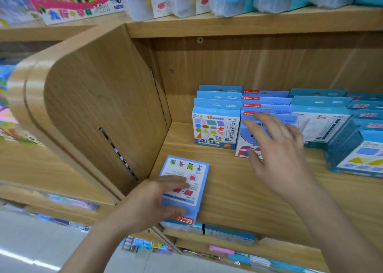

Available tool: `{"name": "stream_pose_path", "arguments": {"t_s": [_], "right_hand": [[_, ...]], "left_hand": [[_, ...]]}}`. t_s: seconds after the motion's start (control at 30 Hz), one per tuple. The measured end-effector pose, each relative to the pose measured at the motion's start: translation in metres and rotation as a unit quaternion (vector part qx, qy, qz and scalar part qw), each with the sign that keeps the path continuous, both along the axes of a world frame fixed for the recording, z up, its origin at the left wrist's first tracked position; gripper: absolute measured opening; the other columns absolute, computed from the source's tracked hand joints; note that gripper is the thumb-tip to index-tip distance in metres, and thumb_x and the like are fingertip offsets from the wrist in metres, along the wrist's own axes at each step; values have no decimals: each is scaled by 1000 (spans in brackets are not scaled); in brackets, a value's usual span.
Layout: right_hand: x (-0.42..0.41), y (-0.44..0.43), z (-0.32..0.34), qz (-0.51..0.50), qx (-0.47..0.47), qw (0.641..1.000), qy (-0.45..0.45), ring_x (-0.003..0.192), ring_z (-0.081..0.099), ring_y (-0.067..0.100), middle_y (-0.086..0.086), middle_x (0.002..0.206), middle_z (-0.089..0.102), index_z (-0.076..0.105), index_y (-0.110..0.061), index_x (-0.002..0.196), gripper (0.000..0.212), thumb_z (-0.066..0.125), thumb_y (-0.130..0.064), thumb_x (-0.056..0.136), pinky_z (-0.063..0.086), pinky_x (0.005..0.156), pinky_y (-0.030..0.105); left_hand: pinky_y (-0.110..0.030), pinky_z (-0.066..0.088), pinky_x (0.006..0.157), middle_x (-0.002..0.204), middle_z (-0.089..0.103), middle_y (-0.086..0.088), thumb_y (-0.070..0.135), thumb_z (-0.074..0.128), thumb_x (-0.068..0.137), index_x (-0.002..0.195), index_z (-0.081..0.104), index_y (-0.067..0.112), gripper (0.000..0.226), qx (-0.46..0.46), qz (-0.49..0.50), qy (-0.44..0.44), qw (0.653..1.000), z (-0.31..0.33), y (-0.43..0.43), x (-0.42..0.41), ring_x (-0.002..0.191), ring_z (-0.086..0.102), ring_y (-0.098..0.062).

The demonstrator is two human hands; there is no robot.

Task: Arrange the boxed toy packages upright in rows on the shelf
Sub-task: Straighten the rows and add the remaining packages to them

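Fingers point(174, 179) of our left hand point(149, 202) are lying almost straight across the flat box point(186, 169), pressing on its printed face rather than curling round it, with the thumb resting near its red-labelled near end. That box is lying face-down at the front left corner of the shelf point(228, 192), close to the wooden side panel point(99, 111). Our right hand point(277, 148) is reaching forward with fingers spread and relaxed, grasping nothing, hovering at the front box of the second row point(246, 141); we cannot tell whether it is touching. Beside it the shapes box point(216, 130) is heading an upright row, and another upright row point(319, 125) is standing to the right, with tilted blue boxes point(350, 146) further right.
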State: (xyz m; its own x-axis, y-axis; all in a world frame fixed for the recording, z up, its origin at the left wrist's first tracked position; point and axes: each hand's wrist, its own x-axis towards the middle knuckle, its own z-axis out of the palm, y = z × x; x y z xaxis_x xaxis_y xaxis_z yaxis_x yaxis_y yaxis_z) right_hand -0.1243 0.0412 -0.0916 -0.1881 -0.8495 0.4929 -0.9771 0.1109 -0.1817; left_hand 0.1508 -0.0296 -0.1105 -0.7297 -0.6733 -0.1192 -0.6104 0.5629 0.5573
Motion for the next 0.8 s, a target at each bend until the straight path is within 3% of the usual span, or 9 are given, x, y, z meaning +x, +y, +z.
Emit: {"name": "stream_pose_path", "arguments": {"t_s": [0.1, 0.2, 0.27, 0.33, 0.4, 0.43, 0.5, 0.63, 0.8], "right_hand": [[12, 3, -11, 27, 37, 999, -11, 127, 44, 23, 8, 137, 50, 46, -22, 133, 68, 73, -12, 71, 28, 107, 50], [24, 12, -10, 89, 96, 987, -93, 131, 38, 15, -2, 145, 41, 36, -28, 142, 72, 70, -19, 79, 23, 112, 38], [35, 18, -6, 150, 162, 942, -252, 133, 25, -5, -22, 146, 28, 24, -40, 145, 74, 67, -34, 85, 16, 111, 19], [46, 19, -6, 191, 205, 907, -313, 131, 20, -14, -32, 144, 24, 23, -47, 142, 74, 66, -47, 82, 18, 111, 17], [53, 16, -6, 217, 177, 896, -344, 130, 31, -12, -30, 141, 38, 40, -47, 134, 61, 64, -54, 78, 28, 112, 25], [55, 14, -4, 218, 155, 887, -375, 126, 39, -10, -29, 134, 48, 49, -44, 129, 54, 62, -55, 77, 35, 109, 29], [56, 11, 2, 229, 132, 855, -447, 116, 53, -4, -23, 120, 61, 56, -39, 123, 47, 63, -50, 77, 46, 97, 30], [56, 9, 10, 210, 81, 792, -567, 88, 69, 11, -5, 100, 70, 61, -29, 109, 37, 65, -37, 74, 58, 71, 32], [54, 10, 12, 162, 57, 750, -639, 80, 72, 25, 7, 93, 74, 64, -19, 103, 27, 64, -27, 78, 57, 70, 42]], "left_hand": [[-14, 17, 113, 143, 18, 36, 41, 80, 68, 136, 36, 48, 82, -45, -43, -29, 998, -26, 9, 12, 134, 13, 16], [-34, 43, 103, 144, 39, 19, 18, 66, 70, 135, 44, 40, 72, -155, -62, 7, 986, -43, 13, 16, 135, 33, -2], [-31, 50, 95, 133, 53, 18, 16, 52, 77, 128, 55, 33, 54, -210, -48, 74, 974, -36, 14, 16, 127, 46, -5], [-23, 51, 88, 115, 63, 22, 23, 50, 82, 114, 67, 28, 37, -222, 2, 151, 963, -13, 14, 13, 110, 59, 1], [-13, 48, 62, 80, 65, 30, 38, 58, 84, 93, 74, 27, 21, -213, 77, 192, 955, 15, 13, 7, 74, 62, 7], [-12, 39, 49, 62, 61, 24, 44, 62, 84, 80, 73, 26, 21, -199, 118, 203, 951, 24, 10, 4, 59, 56, 3], [-20, 29, 42, 52, 53, 6, 47, 63, 82, 63, 62, 15, 38, -133, 195, 238, 942, 34, 7, -6, 46, 43, -6], [-24, 43, 48, 67, 70, -1, 37, 58, 82, 79, 66, 12, 26, 35, 255, 368, 893, 44, 10, -22, 56, 59, -7], [-27, 52, 52, 83, 71, -4, 30, 55, 86, 106, 61, 19, 23, 92, 238, 442, 860, 50, 18, -26, 73, 69, -13]]}}
